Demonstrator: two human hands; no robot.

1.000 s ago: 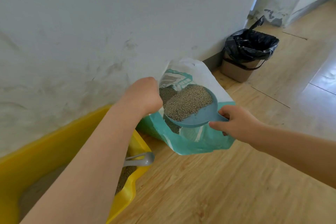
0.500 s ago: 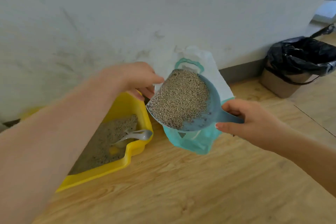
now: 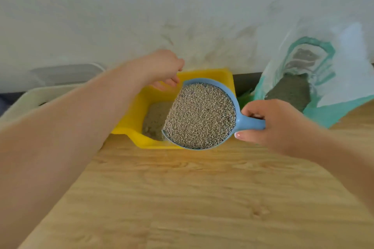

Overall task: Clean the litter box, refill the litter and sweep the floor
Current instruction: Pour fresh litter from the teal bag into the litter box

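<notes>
Two hands were in view, along with one scoop, one yellow litter box and one litter bag. The right hand (image 3: 281, 125) gripped the short handle of the blue scoop (image 3: 238, 121), fingers curled over it and thumb beneath. The scoop was heaped with grey litter granules (image 3: 200, 115) and hung over the right part of the yellow litter box (image 3: 204, 74), which sat on the wooden floor (image 3: 192, 198) against the white wall (image 3: 141, 10). A patch of litter (image 3: 155, 119) lay in the box bottom, left of the scoop.

The left hand (image 3: 162, 66) reached over the box's far left area, fingers bent downward; it held nothing that could be seen, but blur left it unclear how far they curled. The forearm and the scoop together hid most of the box. To the right, the open teal-and-white litter bag (image 3: 344, 85) leaned at the wall, more litter visible inside, its right side cut off by the frame. One pale tray (image 3: 30, 97) at far left was largely covered by the arm and hard to make out.
</notes>
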